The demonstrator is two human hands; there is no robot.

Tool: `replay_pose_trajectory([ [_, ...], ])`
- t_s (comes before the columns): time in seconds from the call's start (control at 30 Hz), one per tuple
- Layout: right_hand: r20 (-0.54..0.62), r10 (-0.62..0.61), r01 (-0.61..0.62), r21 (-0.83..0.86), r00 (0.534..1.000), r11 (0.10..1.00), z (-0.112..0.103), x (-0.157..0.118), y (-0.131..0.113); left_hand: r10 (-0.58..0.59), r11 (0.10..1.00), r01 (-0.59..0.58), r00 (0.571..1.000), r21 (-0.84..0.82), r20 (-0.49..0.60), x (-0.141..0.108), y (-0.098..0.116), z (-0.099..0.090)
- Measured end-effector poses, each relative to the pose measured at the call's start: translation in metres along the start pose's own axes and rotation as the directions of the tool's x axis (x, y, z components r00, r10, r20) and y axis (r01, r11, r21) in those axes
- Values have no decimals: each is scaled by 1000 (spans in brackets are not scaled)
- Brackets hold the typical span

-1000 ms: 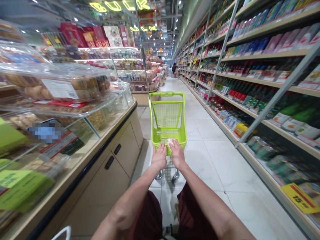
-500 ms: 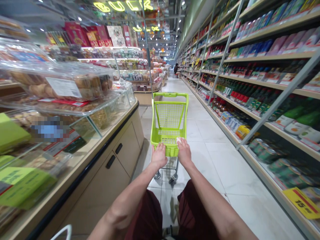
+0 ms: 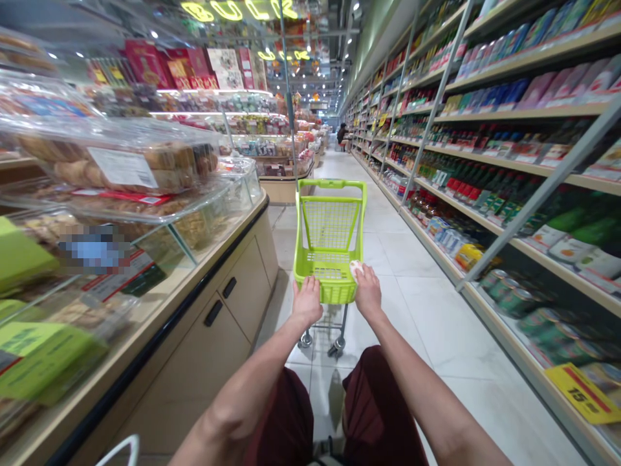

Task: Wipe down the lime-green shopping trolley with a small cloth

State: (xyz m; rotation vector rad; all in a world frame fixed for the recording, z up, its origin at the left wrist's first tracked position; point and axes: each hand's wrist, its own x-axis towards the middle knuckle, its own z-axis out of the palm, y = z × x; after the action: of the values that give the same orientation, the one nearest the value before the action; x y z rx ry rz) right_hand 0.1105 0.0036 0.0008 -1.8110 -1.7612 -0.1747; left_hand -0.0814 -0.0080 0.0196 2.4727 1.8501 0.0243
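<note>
The left hand (image 3: 306, 303) and right hand (image 3: 367, 291) are apart. The left is clamped on the near rim of a lime-green shopping cart (image 3: 330, 223), and the right lies on the rim's right corner, a small white item (image 3: 356, 268) at its fingers. The cart's wheels stand on the tile floor (image 3: 388, 388) just ahead of the hands. Left of them, a desk (image 3: 247, 291) carries plastic boxes of pastries (image 3: 116, 165); right, shelves (image 3: 533, 249) hold bottles and cans.

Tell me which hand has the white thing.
The right hand, with the white object at its fingertips; the left hand, on the green cart, has none.
</note>
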Motion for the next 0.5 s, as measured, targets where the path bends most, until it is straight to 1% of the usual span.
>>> replay_pose_trajectory([
  [0.07,19,-55,55,36,998,998,8,-3,-11,-3,1000,3,1000,0,-15,1,4,-3],
  [0.2,47,-211,200,171,976,965,31,-18,-47,12,1000,-11,1000,8,-10,0,9,-5],
  [0.27,54,-252,235,217,966,947,36,-22,-55,28,1000,-28,1000,10,0,-1,9,-4],
  [0.3,64,-264,244,222,962,944,36,-22,-55,38,999,-38,999,12,5,-2,8,-4],
  [0.37,85,-253,234,192,964,953,30,-19,-44,56,998,-56,998,17,12,-2,6,-2],
  [0.43,67,-179,170,125,982,978,19,-11,-26,64,998,-64,998,19,24,-2,5,-1],
  [0.5,6,-74,74,63,997,995,8,-3,-8,62,998,-62,997,15,38,-1,6,-1],
])
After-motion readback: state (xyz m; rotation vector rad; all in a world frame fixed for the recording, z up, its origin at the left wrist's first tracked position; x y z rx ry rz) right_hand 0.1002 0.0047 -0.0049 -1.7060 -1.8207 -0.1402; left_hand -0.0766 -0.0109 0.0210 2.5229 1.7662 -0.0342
